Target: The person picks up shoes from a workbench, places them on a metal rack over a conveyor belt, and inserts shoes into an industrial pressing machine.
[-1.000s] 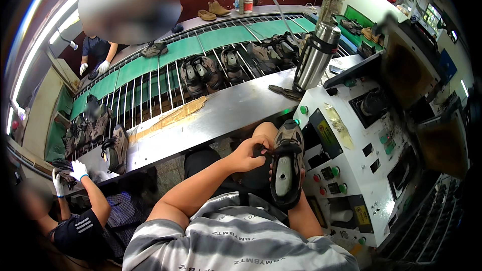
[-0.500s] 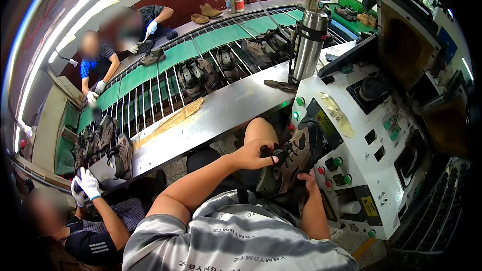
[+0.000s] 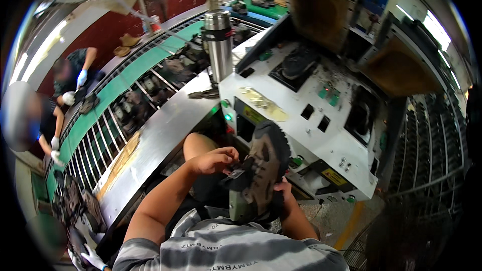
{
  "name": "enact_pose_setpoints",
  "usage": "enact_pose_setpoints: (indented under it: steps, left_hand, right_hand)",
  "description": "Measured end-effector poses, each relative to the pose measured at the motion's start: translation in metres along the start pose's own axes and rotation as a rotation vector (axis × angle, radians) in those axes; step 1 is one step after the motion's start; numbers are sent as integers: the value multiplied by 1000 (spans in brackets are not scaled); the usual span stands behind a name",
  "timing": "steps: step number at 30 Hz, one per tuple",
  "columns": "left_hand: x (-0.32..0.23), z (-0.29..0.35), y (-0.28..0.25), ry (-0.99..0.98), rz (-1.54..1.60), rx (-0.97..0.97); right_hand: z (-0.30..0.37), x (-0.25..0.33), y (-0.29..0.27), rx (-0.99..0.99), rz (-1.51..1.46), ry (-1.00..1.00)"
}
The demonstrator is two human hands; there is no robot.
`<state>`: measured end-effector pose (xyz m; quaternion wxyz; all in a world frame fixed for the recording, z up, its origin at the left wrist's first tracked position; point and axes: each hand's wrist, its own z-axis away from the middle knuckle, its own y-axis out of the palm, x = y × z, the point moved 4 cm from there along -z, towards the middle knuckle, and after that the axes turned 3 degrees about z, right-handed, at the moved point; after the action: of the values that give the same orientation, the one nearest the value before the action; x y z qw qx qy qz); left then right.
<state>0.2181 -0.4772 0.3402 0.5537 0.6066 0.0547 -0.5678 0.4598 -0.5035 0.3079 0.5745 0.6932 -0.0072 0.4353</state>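
A brown and olive hiking shoe (image 3: 261, 170) with a dark sole is held in front of my chest, toe pointing up and away. My right hand (image 3: 283, 189) grips it from the right, along the sole side, with most fingers hidden behind the shoe. On the other side, my left hand (image 3: 219, 160) is closed with bent fingers by the lacing and tongue, just above a small pale label. What the left fingers pinch, if anything, is too small to make out.
A white machine (image 3: 296, 115) with raised lids stands at the right, with a dark shoe (image 3: 299, 62) on it. A steel flask (image 3: 219, 45) stands on the metal ledge (image 3: 165, 125). Beyond runs a roller conveyor (image 3: 103, 140) carrying shoes. Gloved co-workers (image 3: 55, 153) work at the left.
The view has turned right, bringing more of the machine in. The shoe now stands more upright. My left hand has left the dark lace it pinched and moved up beside the tongue.
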Motion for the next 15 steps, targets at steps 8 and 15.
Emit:
enact_pose_setpoints:
  steps: [8,15]
  left_hand:
    - [76,-49,-89,252,-738,-547]
    - [66,-41,-48,276,-984,-602]
  right_hand:
    - [54,190,-50,-241,63,-461]
    - [58,395,-78,-1173,989,-591]
